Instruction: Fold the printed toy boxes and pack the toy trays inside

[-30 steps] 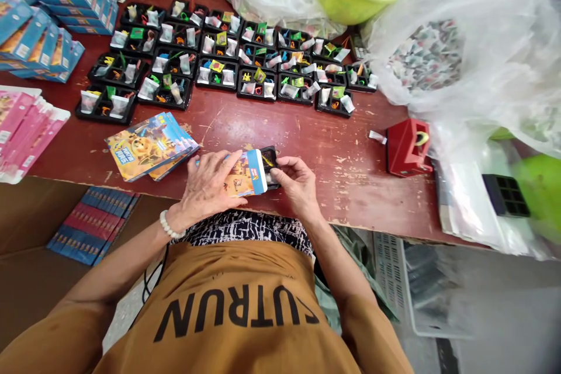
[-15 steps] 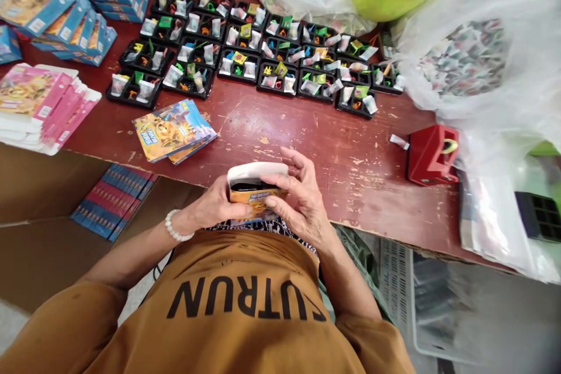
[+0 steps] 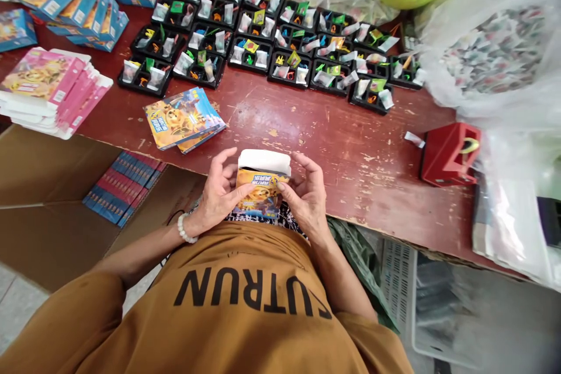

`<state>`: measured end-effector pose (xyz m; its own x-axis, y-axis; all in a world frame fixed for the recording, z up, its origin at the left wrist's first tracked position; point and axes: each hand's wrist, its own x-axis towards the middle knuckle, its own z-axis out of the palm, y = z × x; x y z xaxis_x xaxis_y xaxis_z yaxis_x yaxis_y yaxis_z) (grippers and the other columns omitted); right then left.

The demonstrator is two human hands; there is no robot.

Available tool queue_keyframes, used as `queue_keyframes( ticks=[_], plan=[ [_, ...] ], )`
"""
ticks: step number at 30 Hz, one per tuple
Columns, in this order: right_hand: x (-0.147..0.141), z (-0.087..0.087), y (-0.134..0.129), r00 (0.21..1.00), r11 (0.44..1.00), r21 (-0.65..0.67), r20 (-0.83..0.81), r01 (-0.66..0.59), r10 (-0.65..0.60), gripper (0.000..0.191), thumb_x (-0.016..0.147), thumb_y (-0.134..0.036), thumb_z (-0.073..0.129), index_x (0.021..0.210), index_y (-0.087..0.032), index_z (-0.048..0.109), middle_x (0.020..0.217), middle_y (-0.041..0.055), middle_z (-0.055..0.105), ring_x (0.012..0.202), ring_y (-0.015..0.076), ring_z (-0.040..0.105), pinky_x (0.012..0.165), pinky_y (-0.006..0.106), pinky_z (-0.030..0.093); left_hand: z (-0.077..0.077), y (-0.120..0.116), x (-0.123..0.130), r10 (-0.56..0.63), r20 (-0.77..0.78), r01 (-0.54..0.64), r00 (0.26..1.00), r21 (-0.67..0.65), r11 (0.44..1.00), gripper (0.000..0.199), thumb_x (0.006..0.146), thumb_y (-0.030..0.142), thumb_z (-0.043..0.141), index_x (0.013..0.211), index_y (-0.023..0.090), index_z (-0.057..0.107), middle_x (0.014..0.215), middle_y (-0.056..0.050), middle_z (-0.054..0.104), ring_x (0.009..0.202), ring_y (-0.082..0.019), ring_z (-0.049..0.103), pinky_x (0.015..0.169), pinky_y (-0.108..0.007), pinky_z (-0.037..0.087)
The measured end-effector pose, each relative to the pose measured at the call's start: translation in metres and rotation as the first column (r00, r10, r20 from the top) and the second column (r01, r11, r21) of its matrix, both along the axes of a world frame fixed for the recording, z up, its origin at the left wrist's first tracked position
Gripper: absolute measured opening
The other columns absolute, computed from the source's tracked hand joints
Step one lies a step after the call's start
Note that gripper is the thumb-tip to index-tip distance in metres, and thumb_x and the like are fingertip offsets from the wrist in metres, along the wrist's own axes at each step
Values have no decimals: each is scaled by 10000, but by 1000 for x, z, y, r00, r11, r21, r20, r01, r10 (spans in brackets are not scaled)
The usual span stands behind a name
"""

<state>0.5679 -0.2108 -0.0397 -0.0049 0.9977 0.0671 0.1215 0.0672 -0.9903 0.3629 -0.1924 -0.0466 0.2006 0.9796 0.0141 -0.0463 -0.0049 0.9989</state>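
Right hand (image 3: 309, 190), earlier crossing the white flap (image 3: 264, 160), is now gripping the illustrated box (image 3: 260, 200), left hand (image 3: 222, 190) is gripping opposite, at six-o'clock edge of red table (image 3: 372, 152), black compartment trays (image 3: 249, 68) toward twelve are holding sachets (image 3: 262, 58) and toys (image 3: 249, 59).

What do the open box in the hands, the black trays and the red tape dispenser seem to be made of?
The open box: apparently printed cardboard, smooth; its white flap is thin and plain. The black trays: probably moulded plastic, slightly shiny, with built-in compartments. The red tape dispenser: likely hard plastic, smooth, evenly coloured; painted metal is possible.
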Motion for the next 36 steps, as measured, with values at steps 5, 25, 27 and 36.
queue_keyframes(
  ticks=[5,25,27,36],
  plan=[
    [-15,-17,-16,969,986,-111,-204,122,-142,447,926,-502,782,1277,-325,570,1080,36,675,908,202,674,825,351,616,-10,-9,-6,49,-55,-42,997,111,993,541,927,362,768,1377,248,489,1220,-96,741,1018,-199,780,871,-319,644],
    [36,12,13,979,983,116,162,-141,121,206,914,-508,806,932,-303,815,986,50,790,919,239,729,843,416,607,15,34,-14,-111,-290,188,951,253,949,160,903,341,794,920,209,704,974,-61,725,892,-188,704,775,-316,578],
    [38,15,16,978,984,90,152,-156,141,171,905,-463,824,907,-292,806,952,39,785,887,221,720,820,389,589,20,37,-16,-156,-279,215,947,195,957,179,886,345,806,911,201,703,951,-49,700,806,-165,676,682,-282,554],
    [26,19,31,995,975,-206,-65,-88,76,223,805,-412,842,787,-217,736,737,-1,697,628,140,586,584,281,485,37,48,-14,-173,-404,266,899,187,946,199,945,390,745,982,197,780,925,-46,758,796,-159,678,710,-276,533]
  ],
)
